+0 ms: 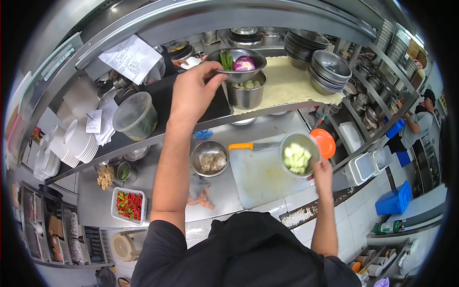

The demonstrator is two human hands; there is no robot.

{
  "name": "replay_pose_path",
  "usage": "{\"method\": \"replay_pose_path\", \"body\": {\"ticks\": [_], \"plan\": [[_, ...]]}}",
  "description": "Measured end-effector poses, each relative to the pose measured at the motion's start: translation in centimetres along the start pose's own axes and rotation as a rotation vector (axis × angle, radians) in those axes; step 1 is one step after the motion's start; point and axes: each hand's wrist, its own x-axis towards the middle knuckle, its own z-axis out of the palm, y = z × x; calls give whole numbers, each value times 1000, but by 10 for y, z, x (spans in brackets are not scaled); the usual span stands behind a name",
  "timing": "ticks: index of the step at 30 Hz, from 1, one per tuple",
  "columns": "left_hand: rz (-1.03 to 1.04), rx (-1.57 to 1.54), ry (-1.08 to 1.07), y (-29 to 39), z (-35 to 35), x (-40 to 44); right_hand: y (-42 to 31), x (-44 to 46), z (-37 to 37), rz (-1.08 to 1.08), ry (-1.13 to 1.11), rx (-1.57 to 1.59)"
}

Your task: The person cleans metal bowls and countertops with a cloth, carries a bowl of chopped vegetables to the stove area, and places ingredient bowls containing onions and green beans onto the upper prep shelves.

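High over the shelf, my left hand (193, 93) pinches the near rim of a metal bowl (244, 75) holding green vegetable pods (226, 60) and a purple onion (244, 63). Just beneath that bowl stands a metal pot (247, 98) of pale pieces; I cannot tell whether they touch. On the right, my right hand (322, 177) grips the side of another metal bowl (313, 165) with chopped pale green vegetable (297, 158) in it. That bowl is above the white cutting board (258, 184), covering the tip of a yellow-handled knife (253, 147).
A metal bowl with pale meat-like pieces (195, 162) stands left of the board. A white basket of red chillies (114, 210) is farther left. Stacked metal bowls (330, 71) and a clear plastic tub (135, 115) occupy the shelf. Another person (420, 122) is at the far right.
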Motion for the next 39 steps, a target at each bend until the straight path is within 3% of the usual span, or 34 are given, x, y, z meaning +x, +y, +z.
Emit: {"method": "replay_pose_path", "body": {"ticks": [4, 7, 12, 18, 26, 29, 32, 38, 39], "plan": [[-128, -102, 44, 13, -24, -8, -86, 33, -13, -197, -53, 8], [-114, -80, 95, 5, -32, -21, -128, 49, 2, -254, -49, 26], [-20, -14, 209, -8, -47, -77, -136, 60, 8, -245, -115, 62], [-229, -49, 172, 11, -81, -165, -120, 56, 4, -230, -151, 190], [-405, -231, 119, 9, -99, -220, -124, 76, -4, -302, -137, 209], [-429, -251, 101, 15, -103, -228, -145, 86, -1, -359, -104, 33], [-390, -275, 92, 14, -102, -234, -174, 98, 24, -483, -36, 67], [-405, -255, 72, 22, -103, -235, -229, 120, 74, -516, -27, -52], [-412, -260, 65, 22, -103, -237, -231, 133, 82, -614, 13, -116]]}}
